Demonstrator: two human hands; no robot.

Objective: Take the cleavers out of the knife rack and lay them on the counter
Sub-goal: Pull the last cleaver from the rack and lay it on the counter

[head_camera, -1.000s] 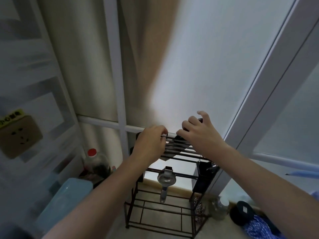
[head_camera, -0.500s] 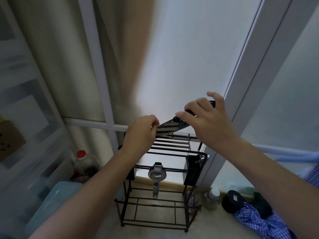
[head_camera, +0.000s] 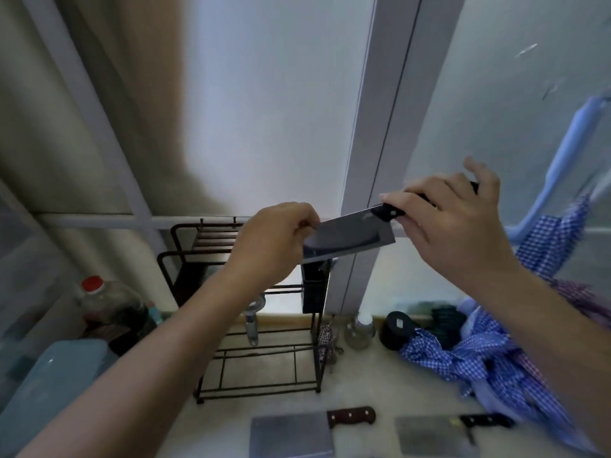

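A dark-bladed cleaver (head_camera: 350,238) with a black handle hangs in the air above and right of the black wire knife rack (head_camera: 211,259). My right hand (head_camera: 456,226) grips its handle, and my left hand (head_camera: 274,242) pinches the blade's far end. On the beige counter (head_camera: 380,385) near the front lie two more cleavers flat: one with a brown handle (head_camera: 291,436) and one with a black handle (head_camera: 436,436).
A red-capped bottle (head_camera: 105,302) and a pale blue lidded container (head_camera: 49,391) stand left of the rack. A ladle hangs on the rack's front. A small jar (head_camera: 360,328), a black round item (head_camera: 398,328) and a blue checked cloth (head_camera: 489,358) lie to the right.
Both hands have lifted the cleaver out of the rack's top slots and carried it up and to the right. The camera has tilted down, so the counter and two lying cleavers came into view.
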